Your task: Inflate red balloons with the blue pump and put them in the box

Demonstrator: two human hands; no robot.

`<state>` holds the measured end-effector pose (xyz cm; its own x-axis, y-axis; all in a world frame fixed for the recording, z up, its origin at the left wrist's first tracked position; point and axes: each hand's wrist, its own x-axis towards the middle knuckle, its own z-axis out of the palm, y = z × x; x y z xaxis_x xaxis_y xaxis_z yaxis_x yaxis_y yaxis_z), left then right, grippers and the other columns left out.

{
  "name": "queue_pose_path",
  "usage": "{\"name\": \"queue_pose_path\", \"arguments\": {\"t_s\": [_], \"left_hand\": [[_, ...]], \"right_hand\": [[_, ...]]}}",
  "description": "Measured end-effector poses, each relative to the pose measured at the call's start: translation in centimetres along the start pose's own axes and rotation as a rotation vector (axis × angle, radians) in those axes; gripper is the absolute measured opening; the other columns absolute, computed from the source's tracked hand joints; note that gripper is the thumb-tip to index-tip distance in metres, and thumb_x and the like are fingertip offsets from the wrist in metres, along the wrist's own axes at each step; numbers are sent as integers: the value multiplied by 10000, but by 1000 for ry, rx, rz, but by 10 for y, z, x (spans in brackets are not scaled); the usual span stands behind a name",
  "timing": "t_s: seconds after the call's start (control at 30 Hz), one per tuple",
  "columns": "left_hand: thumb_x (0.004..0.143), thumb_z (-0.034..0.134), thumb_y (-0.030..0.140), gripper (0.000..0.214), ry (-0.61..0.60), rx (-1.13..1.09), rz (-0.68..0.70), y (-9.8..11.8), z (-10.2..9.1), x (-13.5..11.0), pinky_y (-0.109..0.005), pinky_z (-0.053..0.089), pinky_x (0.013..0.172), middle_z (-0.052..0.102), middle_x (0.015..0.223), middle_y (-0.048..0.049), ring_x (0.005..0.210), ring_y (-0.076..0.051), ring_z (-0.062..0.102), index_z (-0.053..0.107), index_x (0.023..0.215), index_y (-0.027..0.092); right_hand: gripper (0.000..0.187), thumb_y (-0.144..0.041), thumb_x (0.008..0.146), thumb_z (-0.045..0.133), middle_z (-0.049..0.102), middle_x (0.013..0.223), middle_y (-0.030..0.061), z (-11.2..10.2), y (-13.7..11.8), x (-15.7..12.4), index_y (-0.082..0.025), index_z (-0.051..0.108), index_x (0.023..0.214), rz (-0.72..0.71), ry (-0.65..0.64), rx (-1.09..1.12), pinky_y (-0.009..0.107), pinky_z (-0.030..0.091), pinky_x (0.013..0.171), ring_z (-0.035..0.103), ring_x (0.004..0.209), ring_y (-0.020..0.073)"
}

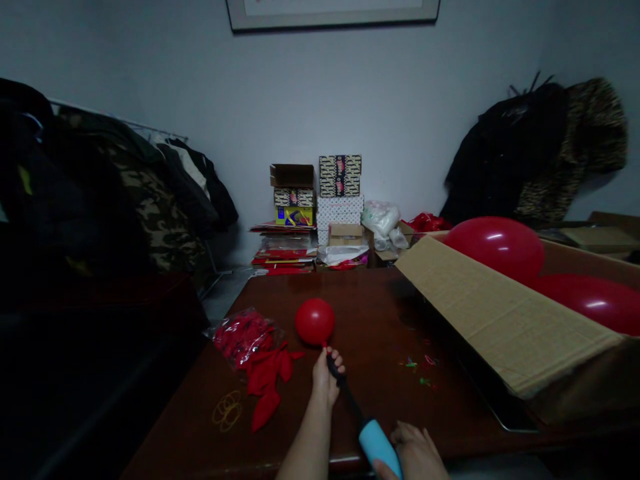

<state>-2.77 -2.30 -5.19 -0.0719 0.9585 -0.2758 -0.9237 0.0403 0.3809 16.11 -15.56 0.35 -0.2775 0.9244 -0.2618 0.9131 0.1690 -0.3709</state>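
A small, partly inflated red balloon stands upright at the end of a hand pump with a blue barrel and a black nozzle. My left hand is closed around the balloon's neck and the nozzle tip. Low in the view, my right hand is at the pump's blue barrel, its thumb lying across the near end and the fingers along the right side. The lower part of that hand and the pump's rear end are cut off by the frame. Flat red balloons lie left of my left hand.
A clear bag of red balloons and several yellow rubber bands lie on the brown table. On the right, a cardboard box holds big red balloons. Small coloured bits lie near it. Stacked boxes stand behind.
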Motion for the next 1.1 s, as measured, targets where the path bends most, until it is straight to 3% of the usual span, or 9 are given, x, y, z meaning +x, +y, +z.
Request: {"name": "queue_pose_path", "arguments": {"t_s": [0.33, 0.6, 0.73, 0.93, 1.1], "left_hand": [[783, 554, 262, 142, 14, 31, -8, 0, 4, -1, -164, 282, 380, 409, 624, 29, 457, -62, 393, 444, 754, 176], [767, 577, 269, 123, 36, 60, 60, -7, 3, 2, -202, 366, 418, 482, 626, 13, 473, -87, 456, 500, 774, 173], [750, 594, 174, 69, 72, 60, 68, -6, -1, 6, -256, 468, 548, 599, 791, -57, 665, -138, 586, 564, 804, 143], [719, 577, 61, 120, 18, 76, 38, -5, -3, 8, -353, 499, 730, 631, 944, -102, 862, -187, 610, 595, 818, 125], [763, 524, 185, 60, 55, 49, -21, -3, 5, 0, -419, 500, 727, 612, 823, -81, 875, -230, 620, 525, 717, 146]], "right_hand": [[547, -494, 776, 381, 565, 1123, 163, -14, -51, 55, -78, 585, 1067, 22, 209, 4, 450, 182, 1019, 436, 1135, 295], [567, -500, 791, 354, 548, 1155, 173, -5, -46, 62, -67, 578, 1082, 52, 224, -18, 470, 159, 1022, 399, 1167, 306], [589, -510, 799, 337, 554, 1138, 192, -4, -39, 63, -47, 581, 1070, 72, 223, -18, 482, 175, 1014, 411, 1155, 315], [524, -484, 796, 366, 565, 1116, 162, -8, -26, 56, -87, 614, 1034, 66, 278, -61, 487, 108, 1032, 346, 1208, 314], [475, -466, 792, 387, 572, 1101, 142, -3, -35, 57, -112, 645, 977, 42, 315, -85, 479, 80, 1044, 344, 1206, 308]]}}
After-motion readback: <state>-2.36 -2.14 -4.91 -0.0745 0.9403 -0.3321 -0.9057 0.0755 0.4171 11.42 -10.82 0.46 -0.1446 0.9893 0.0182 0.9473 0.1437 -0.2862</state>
